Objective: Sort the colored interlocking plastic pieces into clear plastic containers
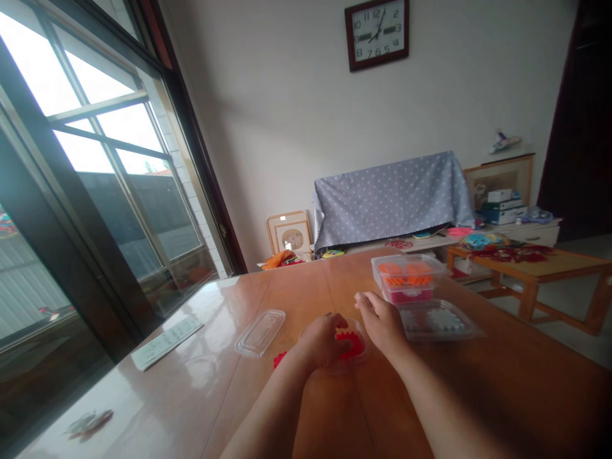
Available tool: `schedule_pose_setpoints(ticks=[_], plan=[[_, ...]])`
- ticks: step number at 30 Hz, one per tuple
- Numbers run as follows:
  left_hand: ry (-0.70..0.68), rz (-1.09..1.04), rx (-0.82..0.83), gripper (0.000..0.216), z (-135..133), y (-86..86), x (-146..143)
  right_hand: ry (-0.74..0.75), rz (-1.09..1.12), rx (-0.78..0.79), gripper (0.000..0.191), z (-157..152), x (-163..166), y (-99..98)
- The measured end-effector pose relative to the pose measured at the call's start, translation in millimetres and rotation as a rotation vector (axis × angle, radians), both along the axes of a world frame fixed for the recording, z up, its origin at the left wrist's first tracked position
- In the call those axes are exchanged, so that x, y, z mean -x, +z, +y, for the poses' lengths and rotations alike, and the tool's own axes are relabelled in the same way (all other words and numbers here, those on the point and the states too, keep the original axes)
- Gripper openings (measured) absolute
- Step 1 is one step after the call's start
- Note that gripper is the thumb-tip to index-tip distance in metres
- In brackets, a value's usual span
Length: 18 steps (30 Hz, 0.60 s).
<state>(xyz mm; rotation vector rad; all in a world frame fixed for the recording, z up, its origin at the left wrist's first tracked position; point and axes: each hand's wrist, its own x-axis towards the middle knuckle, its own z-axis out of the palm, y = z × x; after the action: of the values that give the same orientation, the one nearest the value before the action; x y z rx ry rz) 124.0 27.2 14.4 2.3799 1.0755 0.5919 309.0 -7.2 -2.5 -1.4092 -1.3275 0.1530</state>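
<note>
My left hand (325,339) reaches over a small clear plastic container (361,357) on the table. Its thumb and fingers are curved and apart, around red toothed pieces (354,344) that lie in the container. Whether the fingertips touch a piece is hard to tell. My right hand (381,319) hovers at the container's right side, fingers curled together, with nothing visible in them. Another red toothed piece (280,359) lies left of my left forearm, partly hidden by it. Beyond that rests a clear plastic lid (261,333).
Right of my right hand is a clear lidded box (433,319) with pale toothed pieces. Behind it, stacked clear boxes (406,277) hold orange and pink pieces. A paper booklet (167,341) and a small blurred object (88,424) lie at the left of the wooden table (329,421).
</note>
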Motion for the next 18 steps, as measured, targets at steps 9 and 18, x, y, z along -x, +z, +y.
schedule_pose_setpoints(ticks=[9, 18], plan=[[0.057, -0.140, -0.012, 0.015, -9, 31.9, 84, -0.007, 0.006, 0.021, 0.041, 2, -4, -5.7], [0.139, 0.108, 0.105, 0.054, -17, 12.6, 145, -0.010, 0.012, 0.059, 0.037, 2, -5, -11.6]])
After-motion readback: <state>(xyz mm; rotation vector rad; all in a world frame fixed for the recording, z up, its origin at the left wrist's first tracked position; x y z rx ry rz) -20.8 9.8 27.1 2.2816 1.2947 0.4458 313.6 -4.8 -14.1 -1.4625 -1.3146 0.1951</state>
